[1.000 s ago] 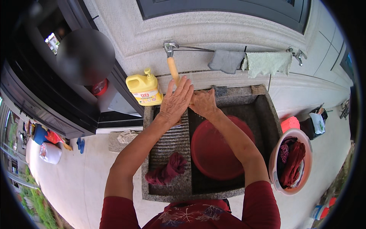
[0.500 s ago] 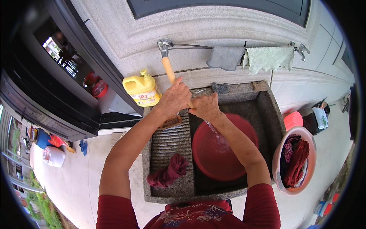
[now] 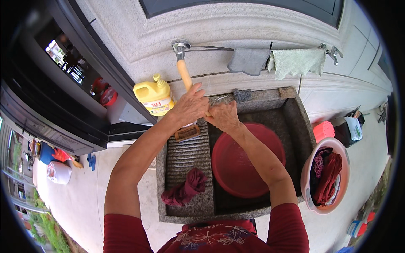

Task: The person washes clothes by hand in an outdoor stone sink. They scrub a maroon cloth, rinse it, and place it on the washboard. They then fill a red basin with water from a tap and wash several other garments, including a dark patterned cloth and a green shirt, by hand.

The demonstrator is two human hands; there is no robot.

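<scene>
Stone sink [image 3: 185,219]: red basin [image 3: 238,183]. Pink tub [image 3: 344,183]: clothes [image 3: 328,179]. Left hand [image 3: 190,107], right hand [image 3: 225,117] grip tube [image 3: 184,75].

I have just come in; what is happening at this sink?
A person's left hand grips the pale orange hose fitted to the wall tap, and the right hand is at its lower end. A red basin sits in the stone sink. A bunched maroon cloth lies on the sink's ridged side, and clothes lie in a pink tub beside the sink.

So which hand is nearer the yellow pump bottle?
Left: the left hand is just right of the yellow pump bottle; the right hand is farther right, beyond the left.
</scene>
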